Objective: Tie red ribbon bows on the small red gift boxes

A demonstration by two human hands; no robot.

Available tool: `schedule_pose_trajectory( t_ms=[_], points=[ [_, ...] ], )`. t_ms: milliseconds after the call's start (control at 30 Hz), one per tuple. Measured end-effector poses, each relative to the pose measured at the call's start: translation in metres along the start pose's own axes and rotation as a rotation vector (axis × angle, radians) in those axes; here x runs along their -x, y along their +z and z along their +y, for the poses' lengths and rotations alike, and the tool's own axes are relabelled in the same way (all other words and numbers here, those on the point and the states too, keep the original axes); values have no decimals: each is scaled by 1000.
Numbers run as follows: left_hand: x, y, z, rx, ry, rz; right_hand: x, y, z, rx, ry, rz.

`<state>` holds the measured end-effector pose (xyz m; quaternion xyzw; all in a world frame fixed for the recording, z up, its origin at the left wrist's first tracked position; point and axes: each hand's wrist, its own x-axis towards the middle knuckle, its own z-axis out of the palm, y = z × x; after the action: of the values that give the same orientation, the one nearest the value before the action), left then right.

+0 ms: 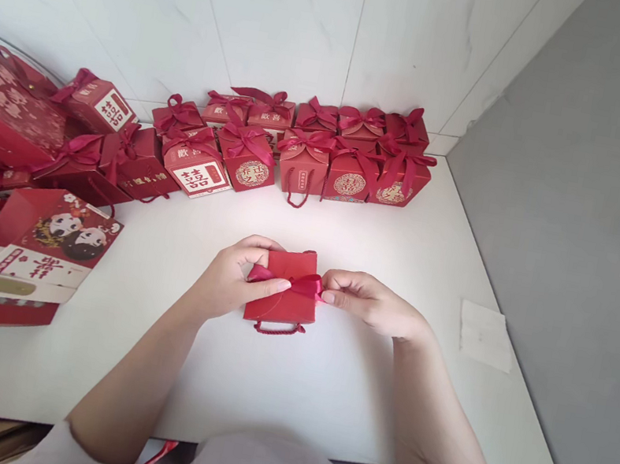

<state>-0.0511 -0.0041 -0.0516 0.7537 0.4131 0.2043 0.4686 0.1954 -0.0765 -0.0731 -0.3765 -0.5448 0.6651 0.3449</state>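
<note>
A red gift box [281,309] with a twisted cord handle [279,330] on its near side stands on the white table in front of me. Across its top lies a dark pink ribbon [309,286] tied in a bow. My left hand [239,275] wraps the box's left side, its thumb pressing on the middle of the bow. At the right side, my right hand [361,301] pinches the ribbon's right loop or end between thumb and fingers; which of the two I cannot tell. The box's left wall is hidden behind my left hand.
Several red gift boxes with bows [304,163] stand in rows along the tiled wall. Larger red boxes [8,107] and an opened illustrated carton [54,251] crowd the left. A white paper napkin [485,335] lies near the table's right edge, beside a grey wall.
</note>
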Motion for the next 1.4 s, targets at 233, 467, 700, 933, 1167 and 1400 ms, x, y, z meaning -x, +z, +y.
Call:
schedule_pose_trajectory(
  t_ms=[233,467,700,933,1167,1400],
  points=[
    [-3,-2,-5,118,15,-71,2,-7,3,-10,9,0],
    [-1,-6,-4,234,-21,-177,3,-12,3,-6,23,79],
    [4,-14,-2,167,-16,-85,-2,5,2,-20,-187,308],
    [12,-45,6,-299,-149,-76,-4,15,4,38,-187,259],
    [12,-46,3,-169,-197,-412,-6,15,4,-39,-182,226],
    [10,-42,-1,-15,-137,-372,-5,17,4,-9,-152,201]
  ],
)
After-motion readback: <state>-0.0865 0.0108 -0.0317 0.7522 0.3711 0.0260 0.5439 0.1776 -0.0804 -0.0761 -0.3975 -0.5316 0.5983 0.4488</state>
